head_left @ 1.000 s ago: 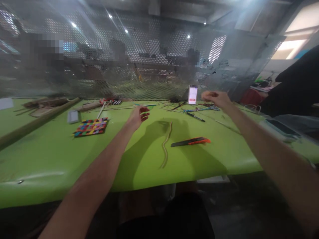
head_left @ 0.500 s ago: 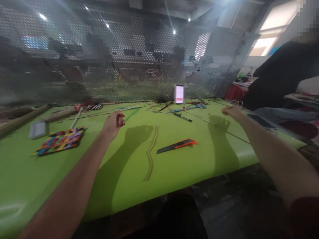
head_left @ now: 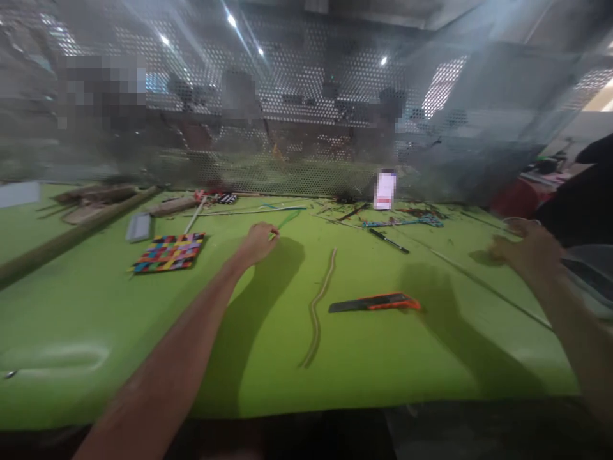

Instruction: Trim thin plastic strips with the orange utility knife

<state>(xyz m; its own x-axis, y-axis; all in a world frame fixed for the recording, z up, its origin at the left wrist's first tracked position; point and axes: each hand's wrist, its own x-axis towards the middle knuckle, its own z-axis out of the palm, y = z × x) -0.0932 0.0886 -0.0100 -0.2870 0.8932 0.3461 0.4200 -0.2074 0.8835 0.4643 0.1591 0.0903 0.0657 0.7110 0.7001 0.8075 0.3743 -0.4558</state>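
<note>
My left hand (head_left: 260, 243) is held just over the table with its fingers curled together; whether anything is between them is hidden. Its fingertips are close to a thin green strip (head_left: 290, 219). At the far right my blurred right hand (head_left: 534, 249) has its fingers closed around a small yellowish thing (head_left: 502, 248), too smeared to name. A thin pale loop (head_left: 522, 220) shows behind that hand. Between the hands lie a wavy tan strip (head_left: 315, 310) and an orange and black utility knife (head_left: 376, 302), its blade end pointing left.
The green table (head_left: 268, 383) carries a colourful woven square (head_left: 168, 253), a small grey box (head_left: 138, 227) and a black pen (head_left: 389, 241). Blue patterned scissors (head_left: 407, 222) and scraps lie before a lit phone (head_left: 385, 190). A perforated screen (head_left: 297, 128) stands behind. A dark-clothed person (head_left: 582, 198) is at right.
The camera view has swung left, so the table things appear farther right. My right hand has come nearer and lower, still closed. My left hand has shifted slightly and its fingers remain curled.
</note>
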